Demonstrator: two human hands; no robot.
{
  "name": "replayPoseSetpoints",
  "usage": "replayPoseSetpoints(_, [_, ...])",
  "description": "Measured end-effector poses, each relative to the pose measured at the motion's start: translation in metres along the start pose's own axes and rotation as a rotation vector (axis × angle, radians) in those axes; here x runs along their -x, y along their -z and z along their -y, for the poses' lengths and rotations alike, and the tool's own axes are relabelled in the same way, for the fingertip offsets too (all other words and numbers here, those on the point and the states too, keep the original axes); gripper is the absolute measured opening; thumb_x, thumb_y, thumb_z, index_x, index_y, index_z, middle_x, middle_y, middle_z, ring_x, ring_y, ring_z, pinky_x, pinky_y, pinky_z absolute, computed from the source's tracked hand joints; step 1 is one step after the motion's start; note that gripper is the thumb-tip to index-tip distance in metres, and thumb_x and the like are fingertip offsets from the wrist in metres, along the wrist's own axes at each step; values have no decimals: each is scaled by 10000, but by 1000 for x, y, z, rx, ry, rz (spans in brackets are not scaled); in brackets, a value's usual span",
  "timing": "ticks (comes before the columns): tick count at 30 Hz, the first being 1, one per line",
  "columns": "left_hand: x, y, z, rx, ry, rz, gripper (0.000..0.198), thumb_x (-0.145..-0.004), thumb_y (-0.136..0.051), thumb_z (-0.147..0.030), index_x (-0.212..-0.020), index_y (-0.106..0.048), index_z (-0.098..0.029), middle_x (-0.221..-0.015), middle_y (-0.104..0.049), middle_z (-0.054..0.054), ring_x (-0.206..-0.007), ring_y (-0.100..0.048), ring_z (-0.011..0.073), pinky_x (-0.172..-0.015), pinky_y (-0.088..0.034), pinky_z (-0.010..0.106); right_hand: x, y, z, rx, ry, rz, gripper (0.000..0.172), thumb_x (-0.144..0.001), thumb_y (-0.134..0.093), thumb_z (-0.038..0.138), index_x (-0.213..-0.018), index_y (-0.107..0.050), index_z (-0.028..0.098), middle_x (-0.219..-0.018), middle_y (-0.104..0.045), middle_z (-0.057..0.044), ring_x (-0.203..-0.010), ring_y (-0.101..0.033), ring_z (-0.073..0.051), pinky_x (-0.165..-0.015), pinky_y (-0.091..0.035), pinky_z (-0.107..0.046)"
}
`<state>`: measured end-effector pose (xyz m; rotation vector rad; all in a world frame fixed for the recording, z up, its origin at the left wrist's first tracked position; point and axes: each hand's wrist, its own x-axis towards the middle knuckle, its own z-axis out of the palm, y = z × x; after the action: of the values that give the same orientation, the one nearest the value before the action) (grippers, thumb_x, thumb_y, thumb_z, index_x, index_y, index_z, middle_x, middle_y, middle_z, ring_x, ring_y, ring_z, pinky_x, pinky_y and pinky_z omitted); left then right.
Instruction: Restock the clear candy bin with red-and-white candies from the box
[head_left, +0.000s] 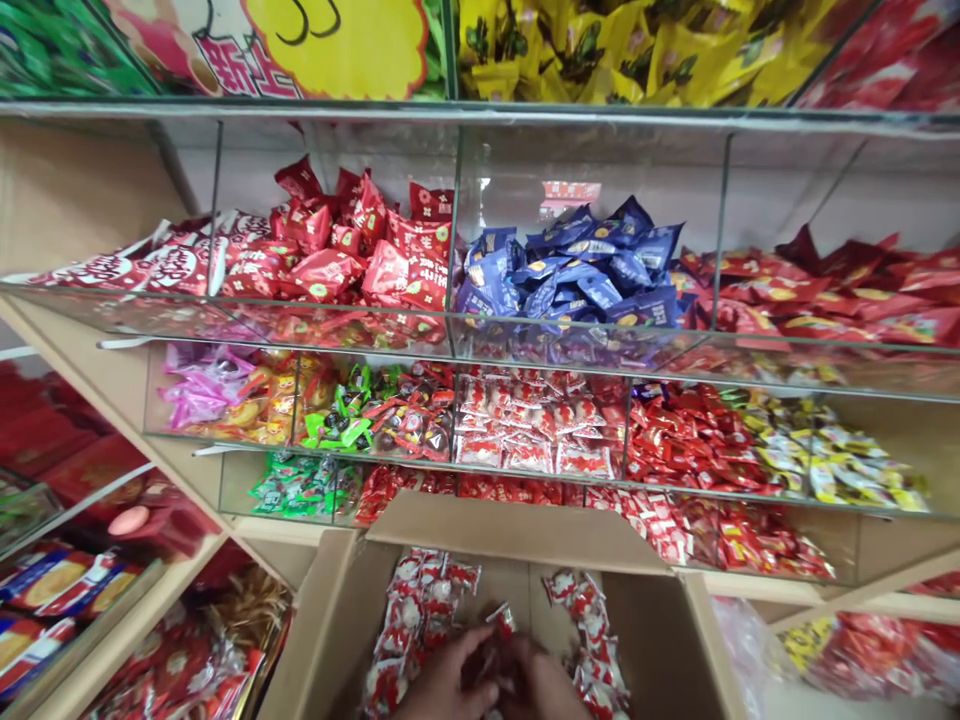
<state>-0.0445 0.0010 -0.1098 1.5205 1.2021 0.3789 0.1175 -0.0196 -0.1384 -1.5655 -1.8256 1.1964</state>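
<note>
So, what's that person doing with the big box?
The person's left hand and right hand are close together inside an open cardboard box. A small red-and-white packet shows where they meet, but it's too blurry to tell what each one grips. More packets like it lie at both sides of the box. Behind it, shelves hold piles of blue packets and red packets.
</note>
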Motion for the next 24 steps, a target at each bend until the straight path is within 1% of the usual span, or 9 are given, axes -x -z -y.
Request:
replayPoseSetpoints(2, [1, 1, -6, 88, 21, 49, 376, -647, -578, -199, -1022, -596, -193, -1046, -625, 33, -995, -538, 204, -870, -377, 276, 4, 2, 5, -157, -1, -16, 187, -618, -604, 196, -803, -580, 180, -742, -641, -16, -683, -575, -148, -611, -428, -214])
replayPoseSetpoints(5, [2, 1, -14, 171, 48, 20, 192, -645, -602, -282, -787, -630, -157, -768, -638, 9, -762, -575, 174, -704, -416, 257, 11, 1, 7, -342, -13, -97, 160, -632, -621, 265, -748, -553, 179, -678, -598, 5, -634, -543, -136, -577, -416, -221])
replayPoseSetpoints(7, [1, 0, -18, 224, 102, -32, 235, -636, -613, -375, -712, -603, -153, -632, -581, -18, -591, -526, 133, -578, -393, 235, 15, 3, 13, -428, 1, -141, 196, -627, -642, 306, -749, -551, 184, -674, -584, 5, -632, -541, -143, -573, -418, -235])
replayPoseSetpoints(9, [1, 0, -25, 281, 122, -75, 298, -639, -600, -448, -694, -582, -156, -564, -526, -40, -496, -456, 102, -508, -353, 219, 18, 11, 23, -503, 31, -177, 251, -637, -649, 345, -815, -562, 191, -719, -590, -9, -676, -554, -160, -596, -426, -251])
replayPoseSetpoints(11, [3, 2, -37, 299, 74, -129, 306, -663, -579, -461, -699, -579, -157, -570, -520, -42, -494, -439, 95, -500, -340, 211, 22, 23, 38, -558, 35, -182, 269, -675, -628, 381, -851, -571, 186, -733, -593, -18, -695, -556, -163, -610, -423, -256])
replayPoseSetpoints(14, [7, 8, -66, 254, -30, -225, 274, -717, -546, -429, -707, -591, -159, -584, -524, -34, -543, -457, 107, -529, -342, 212, 28, 46, 61, -658, -43, -180, 284, -700, -602, 443, -749, -573, 165, -597, -553, 14, -541, -494, -121, -513, -373, -230])
replayPoseSetpoints(18, [10, 14, -103, 303, -172, -259, 240, -745, -549, -398, -704, -597, -167, -625, -552, -23, -612, -484, 114, -593, -365, 214, 31, 72, 81, -811, -63, -335, 303, -666, -650, 436, -613, -549, 154, -516, -507, 41, -474, -412, -82, -481, -324, -208])
replayPoseSetpoints(21, [10, 12, -118, 423, -194, -280, 224, -741, -568, -389, -700, -591, -169, -602, -544, -30, -587, -476, 106, -579, -370, 209, 33, 80, 93, -924, -60, -408, 277, -665, -665, 400, -596, -554, 156, -509, -516, 38, -486, -428, -85, -502, -343, -213])
replayPoseSetpoints(24, [10, 7, -125, 524, -207, -306, 212, -736, -585, -372, -710, -600, -162, -630, -563, -23, -604, -490, 101, -597, -382, 208, 35, 81, 99, -1039, -38, -458, 223, -678, -661, 379, -687, -580, 171, -577, -567, 25, -540, -474, -99, -549, -379, -224])
